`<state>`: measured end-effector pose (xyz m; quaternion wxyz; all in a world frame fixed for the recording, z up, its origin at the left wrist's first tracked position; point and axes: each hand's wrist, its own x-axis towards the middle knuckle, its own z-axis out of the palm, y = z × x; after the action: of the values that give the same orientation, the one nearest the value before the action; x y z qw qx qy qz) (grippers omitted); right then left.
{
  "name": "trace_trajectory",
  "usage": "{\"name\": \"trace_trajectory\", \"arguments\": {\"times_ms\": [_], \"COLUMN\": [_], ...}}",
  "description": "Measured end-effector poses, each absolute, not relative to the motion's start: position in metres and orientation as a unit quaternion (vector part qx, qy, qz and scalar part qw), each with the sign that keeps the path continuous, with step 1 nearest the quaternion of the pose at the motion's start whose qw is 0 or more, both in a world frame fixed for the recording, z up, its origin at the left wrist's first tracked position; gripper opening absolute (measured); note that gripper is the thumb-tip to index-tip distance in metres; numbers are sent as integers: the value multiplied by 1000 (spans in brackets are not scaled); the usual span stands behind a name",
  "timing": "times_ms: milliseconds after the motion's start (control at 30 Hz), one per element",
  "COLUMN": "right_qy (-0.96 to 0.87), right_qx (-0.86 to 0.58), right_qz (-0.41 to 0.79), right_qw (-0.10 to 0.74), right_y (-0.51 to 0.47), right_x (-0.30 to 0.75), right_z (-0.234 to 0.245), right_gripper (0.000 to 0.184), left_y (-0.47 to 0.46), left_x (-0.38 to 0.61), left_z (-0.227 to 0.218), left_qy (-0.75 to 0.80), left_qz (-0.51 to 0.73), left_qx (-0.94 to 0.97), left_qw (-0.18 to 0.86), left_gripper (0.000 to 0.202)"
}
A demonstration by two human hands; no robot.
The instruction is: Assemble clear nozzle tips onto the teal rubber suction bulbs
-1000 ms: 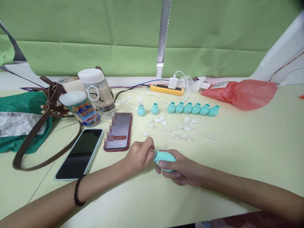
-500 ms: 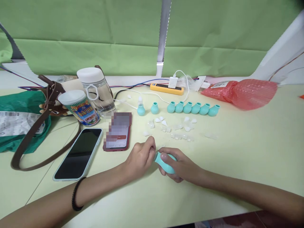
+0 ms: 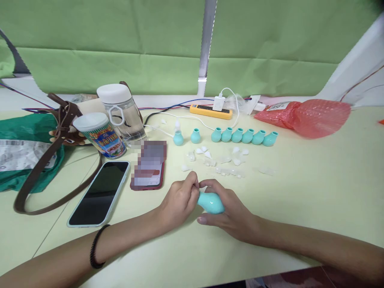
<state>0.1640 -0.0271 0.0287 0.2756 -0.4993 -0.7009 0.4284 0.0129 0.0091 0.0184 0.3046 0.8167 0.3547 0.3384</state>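
Observation:
A teal rubber bulb (image 3: 211, 202) lies between my hands, tilted, its narrow neck pointing at my left hand. My right hand (image 3: 235, 214) cups the fat end loosely, forefinger and thumb spread to either side. My left hand (image 3: 181, 196) is closed in a fist at the neck; whatever its fingers pinch is hidden. Beyond them lie small white cone-shaped tips (image 3: 237, 162) and clear plastic pieces (image 3: 229, 172). Several more teal bulbs (image 3: 247, 136) stand in a row behind, a single bulb (image 3: 195, 136) to their left, and one bulb with a white tip (image 3: 178, 138).
To the left are a red-cased phone (image 3: 162, 172), a pale-cased phone (image 3: 100, 196), a noodle cup (image 3: 105, 138), a water bottle (image 3: 129, 120), a brown strap (image 3: 30, 180) and a green bag (image 3: 15, 132). A yellow power strip (image 3: 207, 113) and a red plastic bag (image 3: 321, 118) are at the back.
My right hand has loosened and turned: its thumb has come off the top of the bulb to the near side, and more of the bulb shows. My left hand stays at the neck.

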Motion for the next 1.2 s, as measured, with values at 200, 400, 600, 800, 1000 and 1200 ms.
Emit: {"name": "trace_trajectory", "arguments": {"times_ms": [200, 400, 600, 800, 1000, 1200], "right_qy": [-636, -699, -821, -785, -768, -757], "right_qx": [-423, -414, -393, -612, -639, -645], "right_qz": [511, 434, 188, 4, 41, 66], "right_qw": [395, 389, 368, 96, 3, 81], "right_y": [-31, -39, -7, 52, 64, 68], "right_x": [161, 164, 185, 243, 267, 263], "right_z": [25, 26, 54, 66, 46, 44], "right_gripper": [34, 44, 39, 22, 24, 16], "left_y": [1, -2, 13, 17, 8, 8], "left_x": [11, 17, 14, 12, 14, 17], "left_z": [34, 39, 41, 41, 36, 27], "left_qy": [315, 370, 356, 341, 344, 388], "left_qz": [439, 437, 536, 475, 382, 349], "left_qx": [698, 606, 568, 570, 571, 643], "left_qw": [470, 552, 513, 577, 640, 560], "left_gripper": [17, 16, 15, 11, 13, 13]}}
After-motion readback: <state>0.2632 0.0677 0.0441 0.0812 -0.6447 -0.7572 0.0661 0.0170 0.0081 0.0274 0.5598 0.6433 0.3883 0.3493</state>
